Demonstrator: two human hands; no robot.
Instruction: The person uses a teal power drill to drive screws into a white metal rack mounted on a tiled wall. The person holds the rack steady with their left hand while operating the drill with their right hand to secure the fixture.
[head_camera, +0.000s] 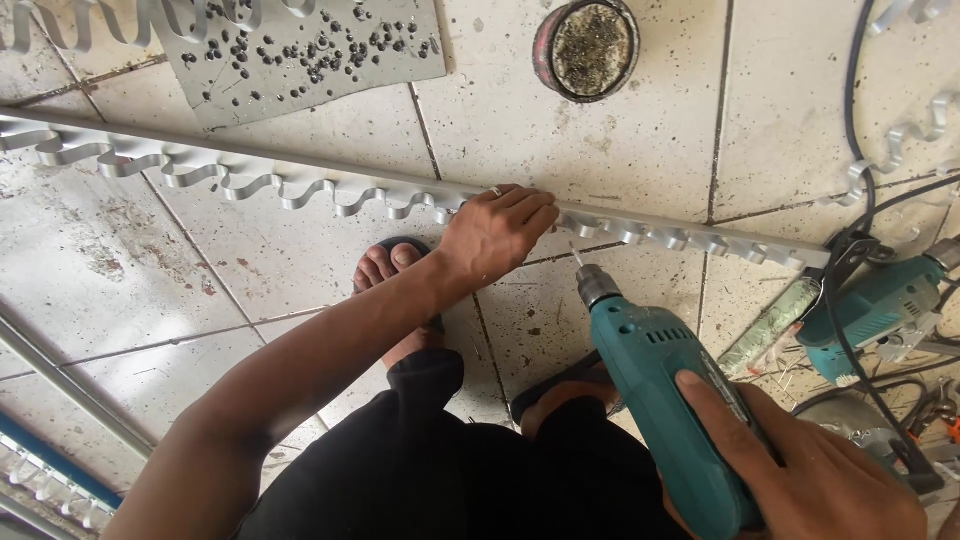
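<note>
A long silver metal bar (250, 165) with a wavy strip along its near side lies across the tiled floor. My left hand (495, 232) presses down on the bar near its middle, fingers flat over the wavy strip. My right hand (810, 470) grips a teal electric drill (655, 375), index finger laid along its body. The drill bit (577, 257) points up at the bar, just right of my left fingers and slightly short of the metal. My feet in sandals (392, 265) rest below the bar.
A grey plate (300, 45) strewn with small dark pieces lies at top left. A round tin (587, 45) of gritty material sits at top centre. A second teal power tool (880, 305) with black cables lies at right. More metal rails (50, 440) run along the lower left.
</note>
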